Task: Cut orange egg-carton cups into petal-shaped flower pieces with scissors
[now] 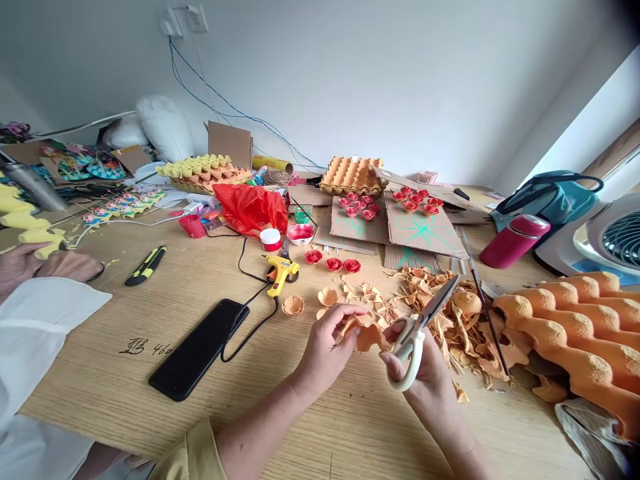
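My left hand (pixel 327 337) pinches an orange piece of egg carton (pixel 367 335) above the wooden table (pixel 125 380). My right hand (pixel 425 377) grips white-handled scissors (pixel 417 327), blades open and pointing up and right, right beside the carton piece. A pile of orange carton scraps (pixel 450 313) lies just behind my hands. Cut orange petal cups (pixel 293 305) sit to the left of the scraps.
A black phone (pixel 200 348), yellow glue gun (pixel 280 272) and yellow-black knife (pixel 145 265) lie left of my hands. Orange egg trays (pixel 575 333) are stacked right. Red paper roses (pixel 333 263) and cardboard sheets (pixel 423 230) lie behind. Another person's hands (pixel 45 263) work at far left.
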{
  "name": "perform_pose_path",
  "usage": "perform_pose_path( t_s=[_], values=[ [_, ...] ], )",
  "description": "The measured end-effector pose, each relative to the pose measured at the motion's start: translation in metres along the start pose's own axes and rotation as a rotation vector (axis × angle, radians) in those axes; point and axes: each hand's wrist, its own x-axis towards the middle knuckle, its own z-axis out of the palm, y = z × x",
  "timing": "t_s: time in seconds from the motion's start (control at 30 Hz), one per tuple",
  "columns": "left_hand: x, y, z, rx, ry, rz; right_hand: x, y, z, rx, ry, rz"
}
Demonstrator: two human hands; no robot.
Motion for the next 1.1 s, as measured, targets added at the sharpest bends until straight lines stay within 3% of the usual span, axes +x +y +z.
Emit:
perform_pose_path(
  t_s=[0.3, 0.5, 0.63, 0.83, 1.1],
  values=[
    [0.002, 0.006, -0.003, -0.034, 0.012, -0.01, -0.004, 0.002, 0.005, 0.033, -0.056, 0.012],
    [-0.001, 0.011, -0.006, -0.117, -0.189, -0.021, -0.002, -0.004, 0.009, 0.243, 0.028, 0.233],
    [-0.008, 0.009, -0.005, -0.203, -0.303, -0.086, 0.001, -0.002, 0.008, 0.3, 0.115, 0.263],
    [-0.007, 0.01, 0.002, -0.303, -0.191, -0.162, 0.0, -0.006, 0.011, 0.254, 0.11, 0.236],
    [0.002, 0.008, -0.007, -0.539, -0.153, -0.401, 0.0, -0.012, 0.007, 0.225, 0.001, 0.151]
  ],
)
